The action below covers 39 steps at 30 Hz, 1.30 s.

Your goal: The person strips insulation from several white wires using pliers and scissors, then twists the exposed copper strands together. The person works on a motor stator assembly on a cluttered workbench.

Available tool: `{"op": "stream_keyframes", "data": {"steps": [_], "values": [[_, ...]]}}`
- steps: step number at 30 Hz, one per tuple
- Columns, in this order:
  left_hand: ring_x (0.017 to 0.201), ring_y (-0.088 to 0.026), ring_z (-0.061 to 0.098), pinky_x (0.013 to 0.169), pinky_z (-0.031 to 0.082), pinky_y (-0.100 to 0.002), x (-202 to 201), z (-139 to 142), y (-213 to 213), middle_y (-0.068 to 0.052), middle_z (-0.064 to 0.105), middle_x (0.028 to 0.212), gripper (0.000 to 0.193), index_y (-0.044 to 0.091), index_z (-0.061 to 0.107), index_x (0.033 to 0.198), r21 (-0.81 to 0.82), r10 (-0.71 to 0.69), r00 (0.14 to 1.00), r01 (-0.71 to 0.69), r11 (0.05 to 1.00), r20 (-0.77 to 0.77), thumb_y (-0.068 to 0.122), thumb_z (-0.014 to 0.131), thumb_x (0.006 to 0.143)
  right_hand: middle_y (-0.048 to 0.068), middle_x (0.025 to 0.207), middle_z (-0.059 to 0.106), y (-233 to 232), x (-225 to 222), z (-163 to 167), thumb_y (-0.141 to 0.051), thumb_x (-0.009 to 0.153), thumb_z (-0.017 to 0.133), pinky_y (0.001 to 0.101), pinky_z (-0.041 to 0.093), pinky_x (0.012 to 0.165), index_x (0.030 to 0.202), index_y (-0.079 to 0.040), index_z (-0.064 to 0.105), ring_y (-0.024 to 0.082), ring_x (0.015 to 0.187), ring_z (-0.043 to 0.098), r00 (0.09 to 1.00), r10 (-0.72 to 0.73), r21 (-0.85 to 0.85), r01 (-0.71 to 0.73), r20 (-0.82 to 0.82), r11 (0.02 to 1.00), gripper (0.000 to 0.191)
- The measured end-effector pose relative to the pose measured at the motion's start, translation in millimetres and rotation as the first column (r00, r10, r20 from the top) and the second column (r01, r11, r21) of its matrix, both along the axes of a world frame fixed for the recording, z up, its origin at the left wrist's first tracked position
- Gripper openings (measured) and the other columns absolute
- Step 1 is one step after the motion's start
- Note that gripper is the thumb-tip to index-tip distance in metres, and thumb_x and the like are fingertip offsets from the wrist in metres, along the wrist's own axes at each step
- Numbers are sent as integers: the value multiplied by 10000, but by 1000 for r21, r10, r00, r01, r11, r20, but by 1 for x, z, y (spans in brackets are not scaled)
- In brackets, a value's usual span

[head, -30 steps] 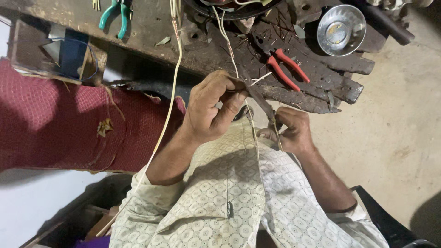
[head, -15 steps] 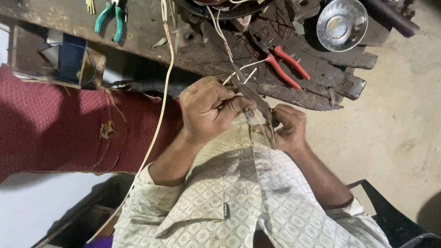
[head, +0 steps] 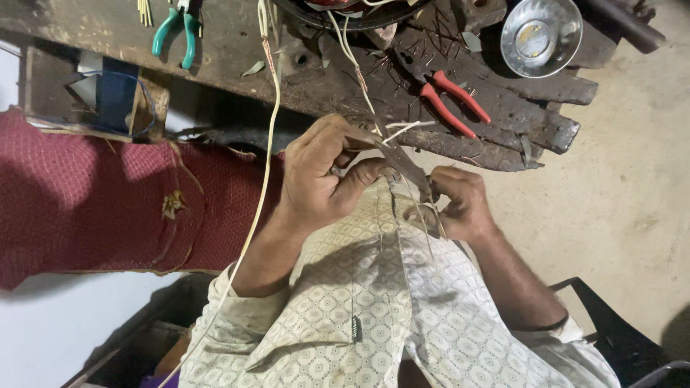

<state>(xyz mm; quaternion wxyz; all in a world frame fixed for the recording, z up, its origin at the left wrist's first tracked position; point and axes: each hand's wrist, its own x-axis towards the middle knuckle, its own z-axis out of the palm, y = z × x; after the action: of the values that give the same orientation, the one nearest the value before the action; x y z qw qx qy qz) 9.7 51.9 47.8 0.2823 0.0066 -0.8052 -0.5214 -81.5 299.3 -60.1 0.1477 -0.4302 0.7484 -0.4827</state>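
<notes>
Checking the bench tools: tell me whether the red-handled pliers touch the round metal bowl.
Apart. The head view shows dark bench wood between the red-handled pliers and the round metal bowl.

You are sitting in a small repair workshop. A worn, grimy wooden bench (head: 215, 50) runs across the top, littered with wire scraps. Red-handled pliers (head: 449, 97) and green-handled pliers (head: 176, 32) lie on it beside a round metal bowl (head: 540, 36). Loose wires (head: 269, 108) trail down from it, and the floor (head: 632, 187) is bare concrete.

I see bare concrete floor (head: 632, 215) at 3 o'clock, worn dark wooden workbench (head: 108, 36) at 12, red cloth (head: 93, 201) at 9.
</notes>
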Motion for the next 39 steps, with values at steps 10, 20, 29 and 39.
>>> {"op": "stream_keyframes", "data": {"steps": [10, 20, 29, 39], "values": [[597, -63, 474, 539, 381, -248, 0, -1, 1, 34, 493, 695, 427, 92, 549, 829, -35, 8, 994, -12, 999, -112, 300, 922, 824, 10, 562, 480, -4, 9, 9, -378, 769, 913, 342, 364, 461, 633, -101, 550, 141, 494, 496, 981, -108, -50, 101, -162, 994, 477], [536, -61, 431, 501, 341, -267, -11, -19, 14, 56, 455, 562, 422, 105, 568, 734, -46, 101, 966, -115, 992, -236, 328, 924, 778, -26, 515, 452, 1, 11, -6, -486, 780, 872, 335, 342, 428, 624, -117, 562, 121, 461, 469, 953, -199, -83, 185, -228, 979, 507], [535, -59, 482, 476, 354, -250, -14, -25, 19, 39, 510, 574, 441, 94, 594, 729, -83, 179, 939, -212, 974, -295, 373, 933, 760, 22, 654, 562, 2, 20, -3, -404, 850, 889, 251, 523, 446, 769, -24, 614, 93, 563, 593, 964, -231, -175, 252, 131, 952, 475], [525, -81, 449, 488, 340, -273, -15, -34, 19, 46, 444, 570, 574, 135, 486, 658, -129, 288, 907, -340, 932, -308, 485, 934, 731, 37, 682, 545, 2, 20, 0, -327, 838, 920, 305, 468, 518, 739, -34, 564, 139, 605, 559, 945, -318, -41, 316, -80, 948, 471]]}}
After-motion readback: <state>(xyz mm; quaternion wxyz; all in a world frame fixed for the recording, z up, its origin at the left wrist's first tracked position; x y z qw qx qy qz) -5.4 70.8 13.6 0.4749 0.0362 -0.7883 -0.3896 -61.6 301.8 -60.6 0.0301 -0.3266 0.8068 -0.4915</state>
